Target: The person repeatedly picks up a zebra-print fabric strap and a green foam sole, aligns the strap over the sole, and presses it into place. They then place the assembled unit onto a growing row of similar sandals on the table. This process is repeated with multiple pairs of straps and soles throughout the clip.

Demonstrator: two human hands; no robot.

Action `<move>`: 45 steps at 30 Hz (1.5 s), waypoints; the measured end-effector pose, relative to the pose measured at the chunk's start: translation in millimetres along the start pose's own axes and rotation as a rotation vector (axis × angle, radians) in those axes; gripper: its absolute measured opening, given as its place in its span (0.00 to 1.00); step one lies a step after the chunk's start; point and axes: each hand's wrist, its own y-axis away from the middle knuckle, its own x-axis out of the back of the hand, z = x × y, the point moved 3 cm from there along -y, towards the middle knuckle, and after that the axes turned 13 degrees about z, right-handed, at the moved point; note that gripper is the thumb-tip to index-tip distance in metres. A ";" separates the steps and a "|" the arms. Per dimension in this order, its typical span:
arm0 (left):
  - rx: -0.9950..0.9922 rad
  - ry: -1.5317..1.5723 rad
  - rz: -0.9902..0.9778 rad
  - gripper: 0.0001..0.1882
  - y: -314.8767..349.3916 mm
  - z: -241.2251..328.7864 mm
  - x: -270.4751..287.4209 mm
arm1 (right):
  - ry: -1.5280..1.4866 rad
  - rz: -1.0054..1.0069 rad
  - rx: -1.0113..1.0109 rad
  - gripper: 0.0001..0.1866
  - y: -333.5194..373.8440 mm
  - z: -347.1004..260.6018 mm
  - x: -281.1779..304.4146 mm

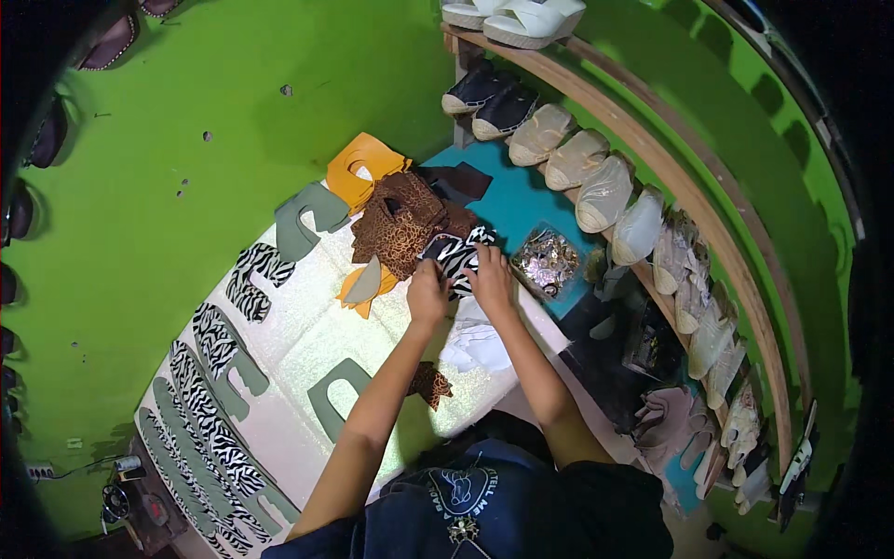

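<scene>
A black-and-white zebra-print material piece (454, 259) is between my two hands at the far right part of the white table. My left hand (428, 294) is closed on its near left edge. On its right side, my right hand (492, 279) grips it with thumb and fingers. Just beyond and to the left lies a heap of brown leopard-print pieces (396, 219). Beside it are a small grey-green piece (363, 282) and a yellow piece (379, 303). White sheets (475, 340) lie partly under my right forearm.
Yellow (368, 154) and green cut pieces (296, 238) lie behind; zebra and green strips (219, 419) line the left edge. A tray of shiny metal bits (548, 263) sits right, near shelves of shoes (605, 191). A green U-shaped piece (326, 396) lies near my left forearm.
</scene>
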 end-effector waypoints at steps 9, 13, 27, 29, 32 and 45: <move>0.001 -0.040 -0.014 0.12 10.1 -1.4 -3.9 | -0.007 0.076 0.004 0.18 10.3 -3.9 6.6; 0.022 0.013 0.007 0.11 10.5 -4.0 -2.1 | -0.186 0.004 -0.065 0.14 17.0 5.9 7.3; -0.024 0.218 -0.114 0.07 17.5 -6.2 11.8 | -0.470 -0.264 0.133 0.13 27.9 7.3 21.5; -0.007 0.230 -0.116 0.07 17.4 -7.2 16.0 | -0.482 -0.249 0.087 0.13 26.8 7.2 21.9; 0.004 0.215 -0.065 0.09 18.6 -4.1 31.5 | -0.463 -0.186 0.150 0.11 25.0 6.6 25.9; 0.411 0.350 0.109 0.09 96.7 -82.9 183.4 | -0.699 -0.679 0.170 0.11 72.2 -110.5 -5.2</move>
